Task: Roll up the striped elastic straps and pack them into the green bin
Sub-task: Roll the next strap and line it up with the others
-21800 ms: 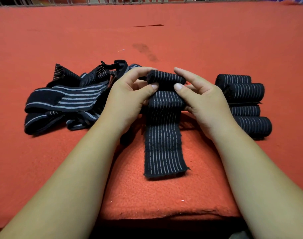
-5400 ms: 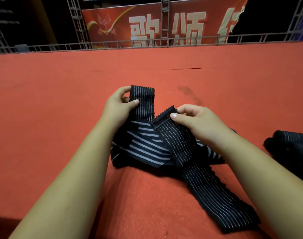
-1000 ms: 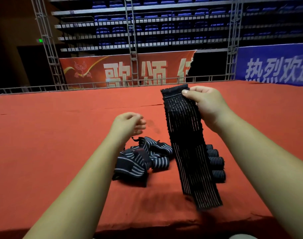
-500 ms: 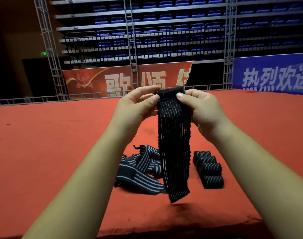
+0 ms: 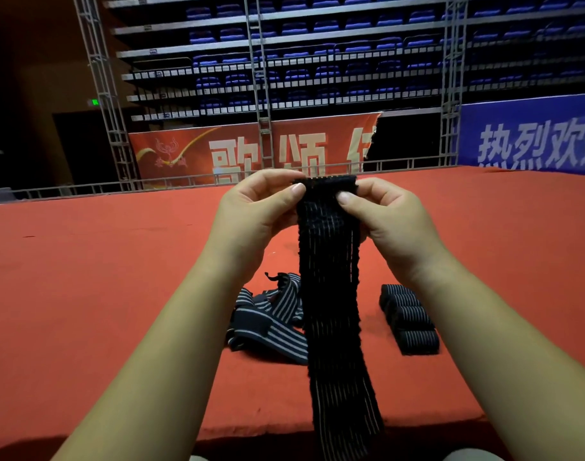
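1. Currently, both hands hold one striped strap (image 5: pixel 331 294) by its top edge, up above the red surface (image 5: pixel 84 277).
2. The left hand (image 5: pixel 251 211) pinches the strap's top left corner between thumb and fingers; the right hand (image 5: pixel 394 224) pinches the top right corner the same way.
3. The strap hangs straight down from the two grips, between the forearms, its lower end reaching past the near edge of the surface.
4. Behind it, to the left, a loose pile of unrolled straps (image 5: pixel 267 324) lies on the surface.
5. To the right, a row of rolled straps (image 5: pixel 407 321) lies side by side, apart from the pile.
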### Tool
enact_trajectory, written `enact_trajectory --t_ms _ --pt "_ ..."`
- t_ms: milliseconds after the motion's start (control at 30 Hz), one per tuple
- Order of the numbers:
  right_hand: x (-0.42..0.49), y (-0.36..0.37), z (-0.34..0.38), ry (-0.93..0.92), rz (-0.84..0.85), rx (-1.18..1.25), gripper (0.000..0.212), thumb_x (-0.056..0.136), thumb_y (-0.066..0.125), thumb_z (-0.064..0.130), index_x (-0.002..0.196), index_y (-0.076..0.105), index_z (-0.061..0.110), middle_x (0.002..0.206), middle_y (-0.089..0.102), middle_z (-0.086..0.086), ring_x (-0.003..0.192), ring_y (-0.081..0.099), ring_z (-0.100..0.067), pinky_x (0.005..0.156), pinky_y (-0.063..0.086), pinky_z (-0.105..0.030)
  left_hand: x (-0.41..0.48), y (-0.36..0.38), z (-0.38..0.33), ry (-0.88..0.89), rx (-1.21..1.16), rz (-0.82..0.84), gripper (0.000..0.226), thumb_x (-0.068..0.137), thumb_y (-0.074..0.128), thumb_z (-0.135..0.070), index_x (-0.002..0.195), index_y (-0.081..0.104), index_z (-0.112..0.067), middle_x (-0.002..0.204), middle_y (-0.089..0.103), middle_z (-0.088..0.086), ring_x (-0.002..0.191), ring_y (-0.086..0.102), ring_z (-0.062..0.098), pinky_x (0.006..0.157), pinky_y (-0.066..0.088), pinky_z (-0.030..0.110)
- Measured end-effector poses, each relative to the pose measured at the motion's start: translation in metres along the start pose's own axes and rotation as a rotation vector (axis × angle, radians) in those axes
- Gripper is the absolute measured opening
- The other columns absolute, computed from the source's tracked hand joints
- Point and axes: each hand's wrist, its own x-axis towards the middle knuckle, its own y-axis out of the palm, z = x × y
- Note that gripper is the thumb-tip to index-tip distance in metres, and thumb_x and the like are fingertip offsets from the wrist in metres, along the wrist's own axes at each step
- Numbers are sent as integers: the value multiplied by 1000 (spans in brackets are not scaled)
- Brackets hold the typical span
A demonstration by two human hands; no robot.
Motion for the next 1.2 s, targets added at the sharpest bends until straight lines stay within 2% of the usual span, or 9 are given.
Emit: enact_trajectory --t_ms 133,300,467,533,633,700,933,1133,1200 --pt "-3 4 -5 -8 -5 16 12 99 72 6 109 72 12 85 75 4 68 63 -3 61 46 -20 -5 -4 3 -21 7 -21 18 99 71 -1 116 74 -3 101 80 9 89 75 19 79 61 30" --pt "-1 5 -9 16 53 77 27 101 73 12 127 69 13 88 63 -18 79 58 -26 65 45 -35 -8 -8 5 -54 -62 -38 15 97 72 2 108 76 -7 100 79 10 96 68 28 87 53 38" --pt "0 4 -9 9 67 33 11 100 74 14 110 76 11 87 68 -12 68 48 -22 57 40 -29 -8 -10 3 -78 -124 -62 18 96 71 2 112 76 -4 108 79 15 103 69 30 97 50 44" --pt "0 6 -8 21 67 77 8 98 76 14 106 75 13 90 71 -13 75 54 -25 64 45 -35 -8 -8 3 -78 -120 -70 17 98 70 1 114 75 -3 108 79 15 99 71 27 93 54 39" --pt "-3 12 -9 52 61 189 6 98 74 8 104 74 11 102 78 -15 96 69 -31 93 55 -53 -11 -8 7 -80 -79 -81 14 100 70 -3 113 77 -6 107 80 14 95 75 22 85 61 31" --pt "-5 15 -12 48 43 201 8 99 72 3 99 71 11 98 79 -10 98 73 -26 99 56 -49 -14 -9 11 -85 -20 -99 13 101 71 -7 113 78 -8 105 80 13 93 75 20 80 62 29" --pt "-12 19 -25 60 -8 143 17 98 74 5 90 63 15 93 74 -9 90 71 -24 85 59 -43 -26 -14 24 -156 93 -97 18 99 77 -15 115 79 -6 100 81 11 82 73 17 73 62 27" --pt "-21 18 -29 123 40 246 4 100 72 7 103 72 10 100 76 -13 96 69 -31 99 55 -56 -30 -16 29 -244 31 -80 22 97 75 -3 119 76 2 105 81 18 80 77 17 67 61 23" --pt "-26 14 -29 163 93 261 9 103 67 11 109 72 7 101 69 -19 90 61 -34 82 53 -49 -32 -16 30 -299 -54 -77 22 97 74 -2 119 75 1 103 80 15 76 76 15 67 62 22"
